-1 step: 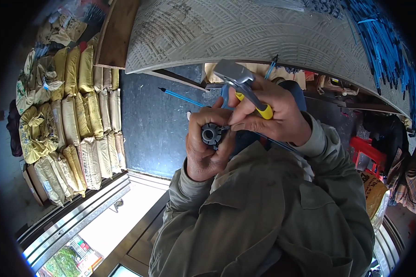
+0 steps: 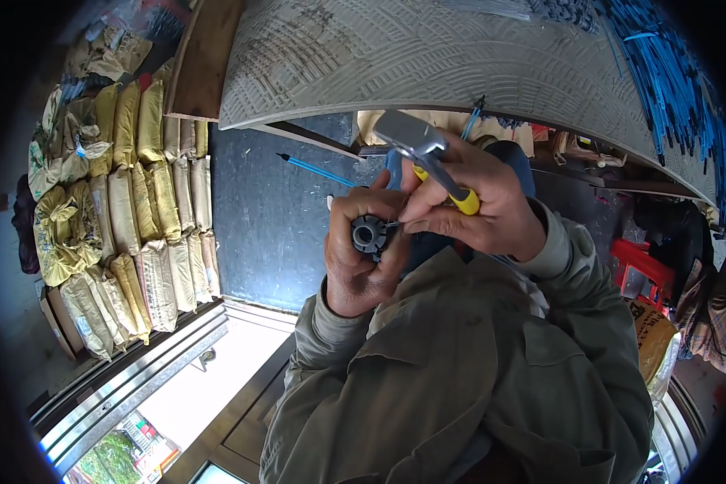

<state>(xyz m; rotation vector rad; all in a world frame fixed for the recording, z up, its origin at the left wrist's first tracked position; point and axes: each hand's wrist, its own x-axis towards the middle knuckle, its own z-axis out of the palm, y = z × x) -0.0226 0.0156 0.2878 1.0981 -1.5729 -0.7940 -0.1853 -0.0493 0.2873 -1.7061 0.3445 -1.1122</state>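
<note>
My left hand is closed around a black, slotted, ring-shaped hub, its round hole facing up. In my right hand is a hammer with a grey metal head and a yellow-and-grey handle, the head pointing to the far left. My right thumb and index finger pinch together beside the hub's right edge; a thin piece seems to be between them, too small to make out. A blue rod with a black tip sticks out left from behind my left hand. A second blue rod rises beyond my right hand.
A grey patterned tabletop spans the far side, with a bundle of blue rods at its right end. Stacked long paper-wrapped packages stand on the left. A red plastic stool is at right, near a brown sack.
My right hand and the hammer have shifted very slightly to the right and nearer. My left hand and the hub stay in place.
</note>
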